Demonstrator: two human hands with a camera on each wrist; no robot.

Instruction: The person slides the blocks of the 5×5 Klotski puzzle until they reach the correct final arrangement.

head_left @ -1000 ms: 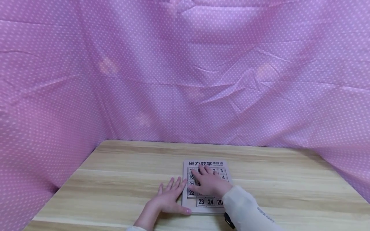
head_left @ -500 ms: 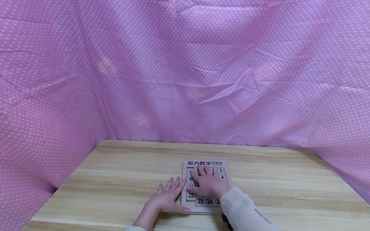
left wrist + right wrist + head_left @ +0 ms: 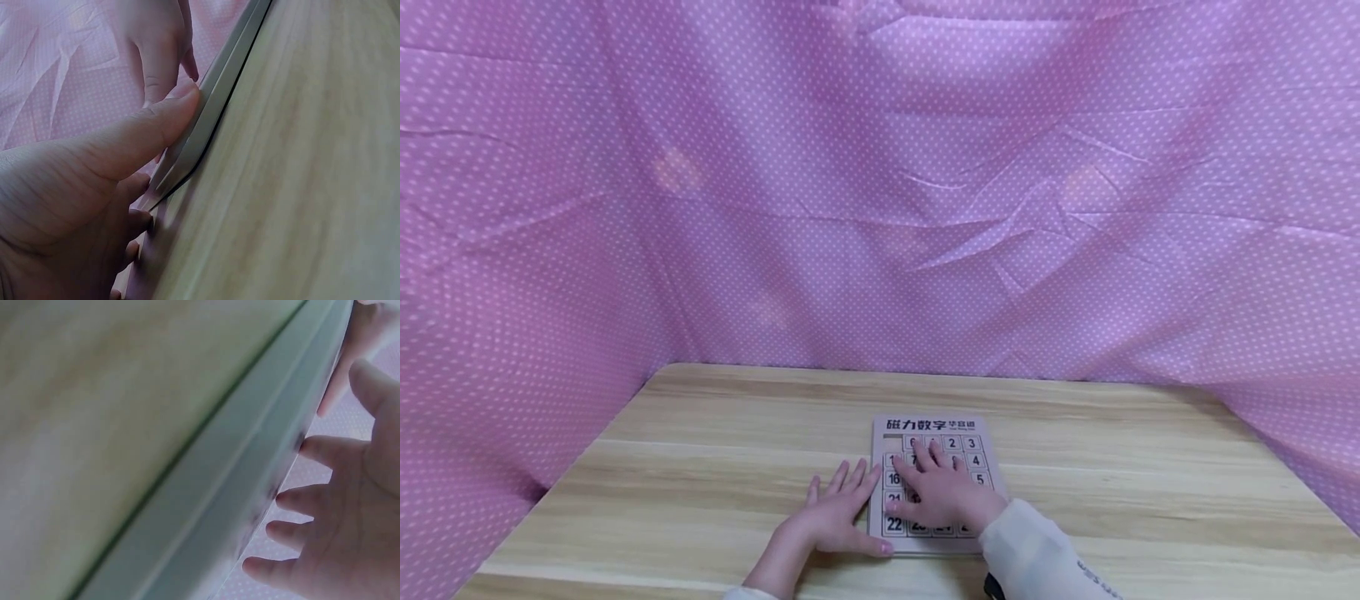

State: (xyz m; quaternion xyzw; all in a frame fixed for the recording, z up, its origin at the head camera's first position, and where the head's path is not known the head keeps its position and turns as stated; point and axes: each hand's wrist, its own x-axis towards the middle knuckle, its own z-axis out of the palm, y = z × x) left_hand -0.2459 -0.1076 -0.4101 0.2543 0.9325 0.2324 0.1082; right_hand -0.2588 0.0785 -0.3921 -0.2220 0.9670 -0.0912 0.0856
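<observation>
A pale number sliding puzzle (image 3: 936, 547) lies flat on the table, with several numbered tiles in its frame. Its top-left slot (image 3: 893, 444) holds no tile, and tile 22 (image 3: 894, 525) sits in the bottom-left corner. My right hand (image 3: 946, 493) is spread over the middle of the tiles and hides several of them; its fingertips meet the tile face. My left hand (image 3: 835, 518) lies spread at the left side, its thumb at the puzzle's lower-left corner. In the left wrist view that thumb (image 3: 140, 134) presses the puzzle's edge (image 3: 200, 128).
The puzzle stands on a wood-grain table (image 3: 700, 467). Pink dotted cloth (image 3: 850, 208) hangs behind the table and along both sides. A pale sleeve (image 3: 1037, 550) covers the right forearm, with something black at its wrist.
The left column of tiles has slid toward me, so the gap has passed from the bottom-left to the top-left. My right hand has shifted slightly nearer with it; the left hand stays put.
</observation>
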